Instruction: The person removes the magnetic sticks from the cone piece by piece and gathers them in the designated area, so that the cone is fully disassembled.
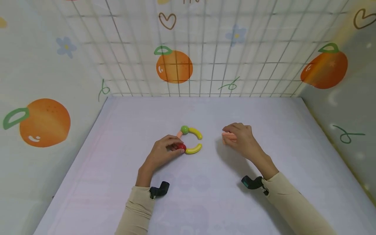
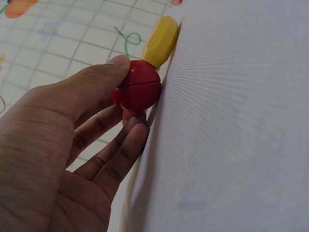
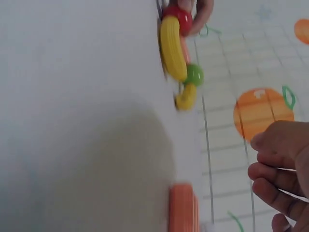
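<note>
My left hand (image 1: 164, 150) pinches a red ball (image 2: 137, 87) between thumb and fingertips, low at the tabletop. The ball is part of an open ring of toy pieces. From it runs one curved, ribbed yellow piece (image 1: 194, 149). A short salmon-coloured rod (image 1: 179, 134) leads up to a green ball (image 1: 184, 130), and a second curved yellow piece (image 1: 196, 132) follows. A gap separates the yellow ends on the right. Over several salmon-coloured ribbed rods (image 1: 229, 135) hangs my right hand (image 1: 241, 138), its fingers loosely bent with nothing between them; the hand partly hides these rods.
Pale lilac cloth covers the table (image 1: 188, 195). A white grid with a printed sheet (image 1: 220, 65) stands along the back edge, and printed side sheets (image 1: 44, 65) flank it. Each wrist carries a small black camera (image 1: 160, 190).
</note>
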The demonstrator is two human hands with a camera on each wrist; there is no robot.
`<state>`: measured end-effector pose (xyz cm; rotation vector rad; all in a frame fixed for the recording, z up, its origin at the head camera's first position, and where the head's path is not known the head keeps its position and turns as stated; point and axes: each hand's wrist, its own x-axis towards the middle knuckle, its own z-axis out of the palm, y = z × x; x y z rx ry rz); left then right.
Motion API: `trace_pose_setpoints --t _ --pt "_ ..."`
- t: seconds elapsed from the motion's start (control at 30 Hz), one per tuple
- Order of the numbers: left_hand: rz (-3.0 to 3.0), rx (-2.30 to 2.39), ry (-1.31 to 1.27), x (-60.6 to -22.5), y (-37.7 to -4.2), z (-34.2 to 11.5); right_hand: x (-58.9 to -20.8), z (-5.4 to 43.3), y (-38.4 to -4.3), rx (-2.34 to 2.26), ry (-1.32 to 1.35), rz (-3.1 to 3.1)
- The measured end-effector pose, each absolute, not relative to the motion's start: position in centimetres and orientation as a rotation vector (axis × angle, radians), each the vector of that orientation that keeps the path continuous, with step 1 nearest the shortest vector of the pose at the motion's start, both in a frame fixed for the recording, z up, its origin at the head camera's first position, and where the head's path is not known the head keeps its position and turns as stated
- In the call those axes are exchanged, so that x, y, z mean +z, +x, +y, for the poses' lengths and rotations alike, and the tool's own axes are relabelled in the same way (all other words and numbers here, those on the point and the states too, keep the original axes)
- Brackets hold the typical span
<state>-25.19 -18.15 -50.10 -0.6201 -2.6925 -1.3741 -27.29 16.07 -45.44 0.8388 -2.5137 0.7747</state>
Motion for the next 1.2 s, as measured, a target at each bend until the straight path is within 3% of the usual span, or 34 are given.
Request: trace_pose_setpoints --t 0.47,1.2 --pt "-2.681 -1.374 -0.650 -50.0 -25.3 -17.5 -46.0 11.0 -25.8 0.682 1.062 -2.618" --pt "-2.694 -1.376 -0.620 -50.2 -25.2 -18.1 -47.8 7.4 -26.8 0.487 1.290 -2.598"
